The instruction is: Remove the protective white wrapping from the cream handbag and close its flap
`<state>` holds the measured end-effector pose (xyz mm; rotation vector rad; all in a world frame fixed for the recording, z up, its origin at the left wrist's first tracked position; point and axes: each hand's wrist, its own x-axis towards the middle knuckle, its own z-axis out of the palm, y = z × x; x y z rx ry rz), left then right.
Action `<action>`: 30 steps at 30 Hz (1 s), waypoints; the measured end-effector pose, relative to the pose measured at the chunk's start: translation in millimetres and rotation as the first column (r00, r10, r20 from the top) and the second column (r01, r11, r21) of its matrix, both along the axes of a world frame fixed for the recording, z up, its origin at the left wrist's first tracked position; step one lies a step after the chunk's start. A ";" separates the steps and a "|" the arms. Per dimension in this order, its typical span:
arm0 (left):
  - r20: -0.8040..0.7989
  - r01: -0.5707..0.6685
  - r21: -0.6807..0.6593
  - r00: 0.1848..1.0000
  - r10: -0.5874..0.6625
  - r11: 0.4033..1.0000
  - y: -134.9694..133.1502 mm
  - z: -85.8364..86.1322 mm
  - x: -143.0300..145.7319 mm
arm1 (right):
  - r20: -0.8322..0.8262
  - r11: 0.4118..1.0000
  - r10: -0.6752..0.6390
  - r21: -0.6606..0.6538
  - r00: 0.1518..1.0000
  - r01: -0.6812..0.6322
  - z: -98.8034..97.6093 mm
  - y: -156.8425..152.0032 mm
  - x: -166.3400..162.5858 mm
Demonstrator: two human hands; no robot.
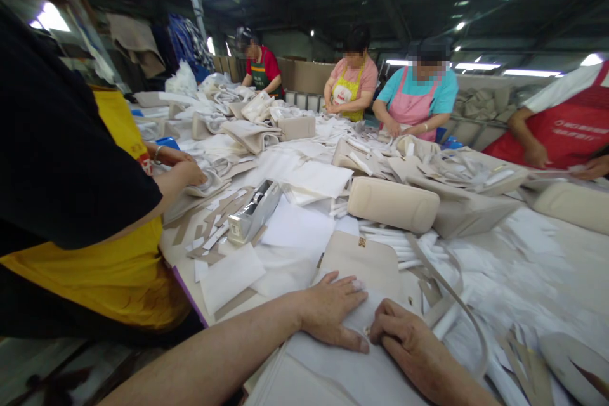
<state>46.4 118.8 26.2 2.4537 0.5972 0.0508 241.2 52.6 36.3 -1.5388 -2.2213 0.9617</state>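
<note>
A beige handbag (352, 260) lies in front of me, a gold-coloured fitting on its flap. Thin white sheet material (328, 361) covers its near part. My left hand (333, 311) rests flat on this sheet, fingers spread and holding nothing. Close beside it, my right hand (404, 336) is closed, its fingertips bent down against the sheet. A tiny metallic piece (367, 331) shows at those fingertips; whatever they pinch is too small and hidden to name. A beige strap (451, 292) curves past my right hand.
A grey box-like holder (254, 212) stands left of centre. Beyond the handbag sits a padded beige bag (394, 204). White paper (233, 276), offcuts and wrapping cover the table. A co-worker in a yellow apron (109, 273) stands close on my left; several others work across the table.
</note>
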 end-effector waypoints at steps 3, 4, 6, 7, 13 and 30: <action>-0.008 -0.001 0.010 1.000 0.001 1.000 -0.2 0.5 0.5 | -0.032 0.999 -0.028 0.025 0.999 0.028 0.5 0.9 0.4; -0.009 0.001 0.012 1.000 -0.001 1.000 -0.4 0.6 0.6 | -0.042 0.999 -0.028 0.030 0.999 0.030 0.5 1.2 0.8; -0.007 0.005 0.012 1.000 -0.005 1.000 -0.4 0.9 0.7 | -0.056 0.999 -0.016 0.030 0.998 0.018 0.2 1.5 1.4; -0.007 0.005 0.008 1.000 -0.005 1.000 -0.2 1.0 0.8 | -0.058 1.000 -0.007 0.026 0.998 0.009 -0.1 1.4 1.7; -0.032 -0.021 -0.059 0.999 0.019 0.998 3.1 3.3 2.9 | -0.038 1.000 0.006 0.016 0.999 -0.005 0.7 -2.2 1.5; -0.009 -0.076 -0.053 0.997 0.076 0.996 2.5 10.5 5.8 | -0.038 0.997 -0.081 0.009 0.996 0.081 14.4 20.6 13.0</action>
